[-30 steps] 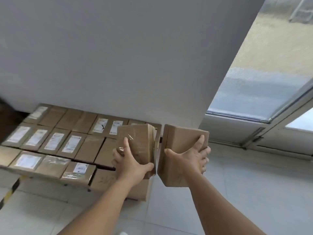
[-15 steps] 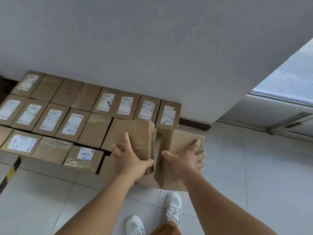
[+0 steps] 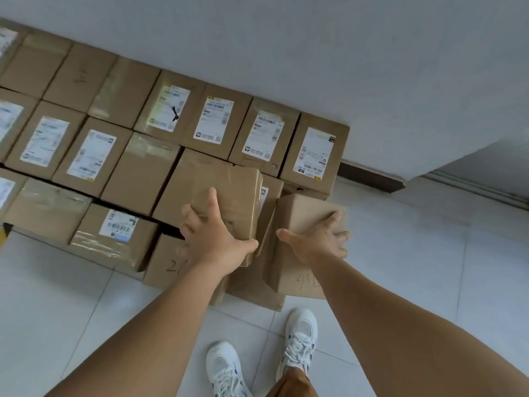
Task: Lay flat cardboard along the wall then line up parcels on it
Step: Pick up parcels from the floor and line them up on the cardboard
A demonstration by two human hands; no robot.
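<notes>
Fingers point(image 3: 213, 200) of my left hand point(image 3: 217, 242) spread wide over the top and near edge of a taped parcel point(image 3: 229, 193), thumb hooked round its right edge. Right hand point(image 3: 317, 243) same story: fingers splayed across a plain parcel point(image 3: 300, 262), thumb out to the left, fingertips wrapped over its right side. Both are gripping, one box per hand.

Change since a second ago: the view has tipped down hard. Window and door frame that filled the right of the frame are gone; my white shoes point(image 3: 297, 336) now show at bottom centre. Both parcels sat up against the wall backdrop then; now they're low, over the right end of the parcel rows point(image 3: 160, 144), centre of frame. Grip hasn't changed.

Read: I've closed in and I'm into the set-down. The rows run from upper left to centre along the grey wall point(image 3: 286, 38), most with white labels up. The taped parcel overlaps boxes already down; can't tell if it's touching them. The plain one hangs at the right end, near the tile floor point(image 3: 400, 282). A brown edge shows under the near boxes at bottom centre, likely the flat cardboard; can't confirm how far right it extends.

Risk: the right-hand parcel may land past the cardboard. Check the edge before releasing.
</notes>
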